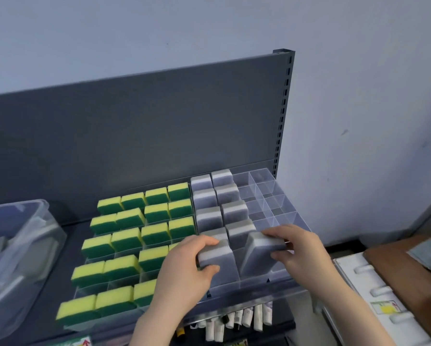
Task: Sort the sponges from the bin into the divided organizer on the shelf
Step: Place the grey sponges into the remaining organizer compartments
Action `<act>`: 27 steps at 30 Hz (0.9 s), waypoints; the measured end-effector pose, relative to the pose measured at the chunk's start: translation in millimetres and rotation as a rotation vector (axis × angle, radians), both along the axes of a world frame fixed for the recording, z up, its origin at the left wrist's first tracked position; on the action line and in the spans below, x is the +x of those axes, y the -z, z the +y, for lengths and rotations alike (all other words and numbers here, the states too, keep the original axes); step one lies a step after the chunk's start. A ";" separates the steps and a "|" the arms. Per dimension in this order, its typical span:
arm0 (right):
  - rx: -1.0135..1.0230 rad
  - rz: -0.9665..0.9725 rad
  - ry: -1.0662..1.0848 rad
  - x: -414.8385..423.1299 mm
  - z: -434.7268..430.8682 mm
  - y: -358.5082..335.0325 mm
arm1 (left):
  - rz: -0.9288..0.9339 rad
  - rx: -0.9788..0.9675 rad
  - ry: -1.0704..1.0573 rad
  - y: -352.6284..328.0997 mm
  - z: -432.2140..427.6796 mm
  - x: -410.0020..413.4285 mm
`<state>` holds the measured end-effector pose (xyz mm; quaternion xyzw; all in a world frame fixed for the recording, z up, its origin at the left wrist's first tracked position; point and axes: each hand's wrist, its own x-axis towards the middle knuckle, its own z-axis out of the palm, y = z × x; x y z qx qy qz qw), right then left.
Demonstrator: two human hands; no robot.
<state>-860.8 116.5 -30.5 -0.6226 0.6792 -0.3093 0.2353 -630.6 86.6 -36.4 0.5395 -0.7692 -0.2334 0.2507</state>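
My left hand (184, 265) pinches grey sponge (213, 255) upright in front cell of clear organizer (279, 191). My right hand (299, 248) grips second grey sponge (261, 250), long axis tilted, empty cell directly below it. Bin (22, 245) far left.

Your left hand (184, 268) and your right hand (298, 248) are both bare, with no gloves, rings or watch showing in the lower middle of the frame. Your forearms are bare too, and no sleeve edge appears on either arm before it leaves the bottom edge. The fingers (207, 242) are slim, with short, plain nails. The picture is soft with motion blur, so finer marks cannot be made out.
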 end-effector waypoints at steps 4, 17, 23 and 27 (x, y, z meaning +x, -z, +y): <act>0.035 0.205 -0.091 2.9 -7.0 -6.3 | -0.187 -0.006 0.089 2.1 -3.5 -6.1; 0.136 0.326 -0.119 16.4 -17.2 26.0 | -0.281 0.060 0.028 27.1 -7.3 -11.3; 0.149 0.347 -0.139 16.9 -18.8 30.3 | -0.258 0.063 0.015 30.4 -5.7 -11.6; 0.146 0.340 -0.141 14.3 -14.3 31.0 | -0.247 0.069 0.012 29.2 -4.2 -10.1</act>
